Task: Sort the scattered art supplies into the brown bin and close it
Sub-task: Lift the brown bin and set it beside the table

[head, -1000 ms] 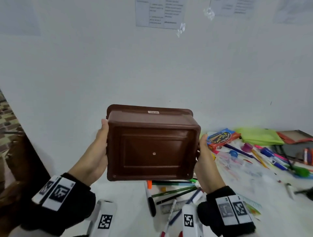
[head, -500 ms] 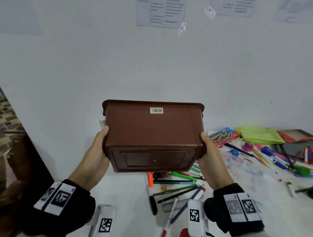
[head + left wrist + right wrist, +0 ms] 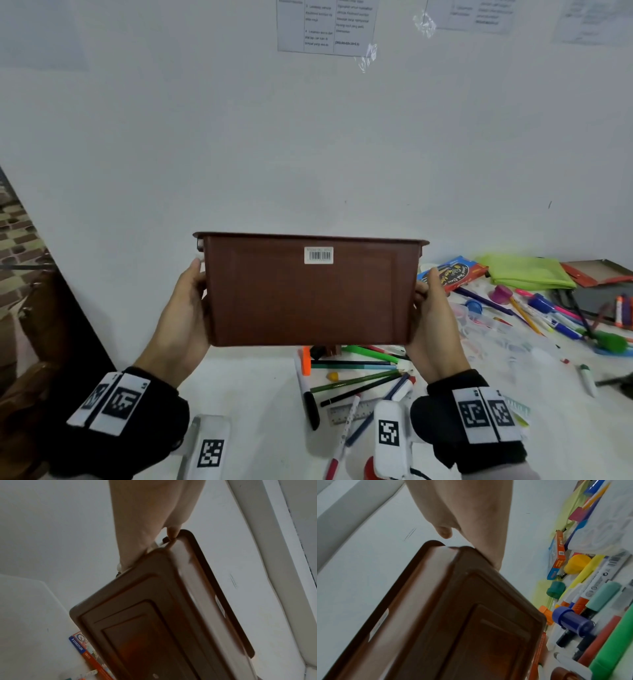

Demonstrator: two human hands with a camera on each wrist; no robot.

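Gripping the brown bin (image 3: 310,294) aloft, left hand (image 3: 183,310) and right hand (image 3: 435,315) clasp its ends.

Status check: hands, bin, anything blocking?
Left hand and right hand grip brown plastic bin by its ends, held off the table. Pens and markers scattered beneath. Nothing blocking.
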